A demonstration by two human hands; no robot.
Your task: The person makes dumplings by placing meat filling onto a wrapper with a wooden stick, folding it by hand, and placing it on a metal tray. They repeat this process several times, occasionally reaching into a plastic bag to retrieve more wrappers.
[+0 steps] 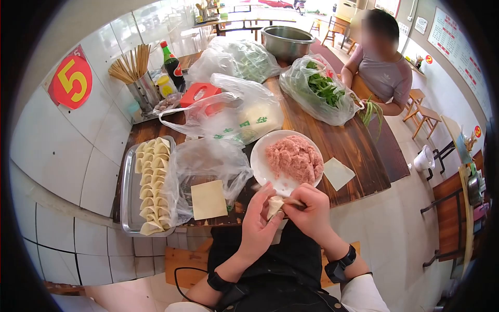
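Observation:
A half-folded wonton (275, 205) is pinched between my two hands over the table's front edge. My left hand (255, 216) closes its fingers and thumb on its left side. From the right, my right hand (312, 210) grips the same wonton; its fingertips are partly hidden. Just beyond my hands is a white plate (258, 160) with a mound of pink minced meat (295, 157). A single wrapper (339, 173) lies right of the plate. Left of my hands, a stack of square wrappers (209, 200) rests on a clear plastic bag (205, 158). Folded wontons (154, 182) line a metal tray (129, 208).
Plastic bags (254, 112), a red box (200, 98), a chopstick holder (144, 92) and a dark bottle (172, 66) crowd the back left. A steel pot (287, 44) and a bag of greens (322, 91) stand farther back. Another person (382, 73) sits at the right, handling greens.

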